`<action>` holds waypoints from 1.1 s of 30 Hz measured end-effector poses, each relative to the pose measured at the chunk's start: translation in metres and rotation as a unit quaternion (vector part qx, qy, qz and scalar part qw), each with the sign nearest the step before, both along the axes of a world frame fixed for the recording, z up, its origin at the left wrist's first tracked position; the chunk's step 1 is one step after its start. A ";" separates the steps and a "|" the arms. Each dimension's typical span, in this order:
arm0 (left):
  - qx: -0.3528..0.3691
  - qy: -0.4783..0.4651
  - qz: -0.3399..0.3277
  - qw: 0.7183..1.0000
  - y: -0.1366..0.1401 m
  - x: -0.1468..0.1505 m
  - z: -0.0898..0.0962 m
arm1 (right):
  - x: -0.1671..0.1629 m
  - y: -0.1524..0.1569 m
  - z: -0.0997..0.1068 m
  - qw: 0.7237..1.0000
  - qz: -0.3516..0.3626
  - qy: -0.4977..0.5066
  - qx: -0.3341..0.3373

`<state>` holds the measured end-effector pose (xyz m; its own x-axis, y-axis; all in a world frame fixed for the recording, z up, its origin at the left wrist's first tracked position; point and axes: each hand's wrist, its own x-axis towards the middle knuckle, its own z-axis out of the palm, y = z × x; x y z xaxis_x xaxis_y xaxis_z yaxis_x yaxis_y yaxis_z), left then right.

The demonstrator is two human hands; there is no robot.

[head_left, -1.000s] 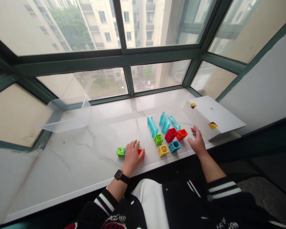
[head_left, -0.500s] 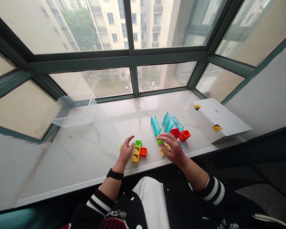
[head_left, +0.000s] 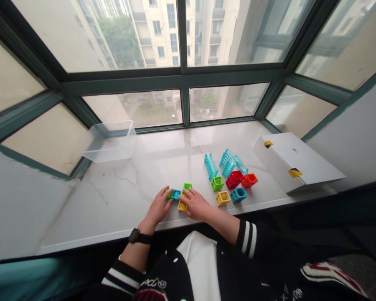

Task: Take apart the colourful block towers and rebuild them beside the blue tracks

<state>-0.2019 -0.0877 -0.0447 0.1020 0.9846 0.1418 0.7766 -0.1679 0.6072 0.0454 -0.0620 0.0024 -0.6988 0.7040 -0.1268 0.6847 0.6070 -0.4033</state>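
Note:
A small cluster of toy building blocks lies on the sill between my hands. My left hand [head_left: 158,206] has thumb and fingers closed around the green block [head_left: 170,194] at its left end. Beside that is a blue block [head_left: 176,195], then the yellow blocks [head_left: 182,206], with another green block [head_left: 188,186] at the far end. My right hand [head_left: 196,205] grips the yellow blocks from the right. It covers part of them, and the orange block is hidden beneath it.
Loose blocks stand to the right: green [head_left: 217,184], yellow [head_left: 223,198], blue [head_left: 238,195], red [head_left: 235,179] and orange [head_left: 250,180]. Behind them lie translucent blue track pieces [head_left: 211,166]. A clear plastic bin [head_left: 113,155] is at the back left, a white box [head_left: 301,161] at the right.
My right hand has moved left from the loose blocks to the cluster. My left hand has closed on the cluster's left end. The view has shifted slightly.

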 end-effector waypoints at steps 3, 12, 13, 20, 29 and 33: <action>-0.008 -0.010 0.021 1.000 -0.002 0.005 0.001 | -0.003 -0.003 -0.005 1.000 0.006 -0.017 0.017; -0.012 -0.049 0.056 0.997 -0.008 0.011 0.006 | 0.001 -0.004 -0.002 1.000 0.010 -0.020 0.012; -0.012 -0.050 0.056 0.997 -0.009 0.011 0.007 | 0.001 -0.004 -0.001 1.000 0.010 -0.021 0.009; 0.002 -0.047 0.102 0.994 -0.010 0.012 0.006 | 0.001 -0.005 0.001 1.000 0.008 -0.019 -0.002; 0.010 -0.092 0.185 0.978 -0.013 -0.022 0.003 | 0.001 -0.005 0.000 1.000 0.006 -0.020 -0.006; -0.044 -0.254 0.283 0.924 -0.021 -0.043 0.001 | 0.001 -0.006 0.003 1.000 0.004 -0.023 -0.012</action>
<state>-0.2448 -0.1092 -0.0439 -0.4906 0.8697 -0.0542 0.3357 0.2461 0.9092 0.0465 -0.0685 0.0049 -0.6980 0.6940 -0.1765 0.6976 0.6033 -0.3864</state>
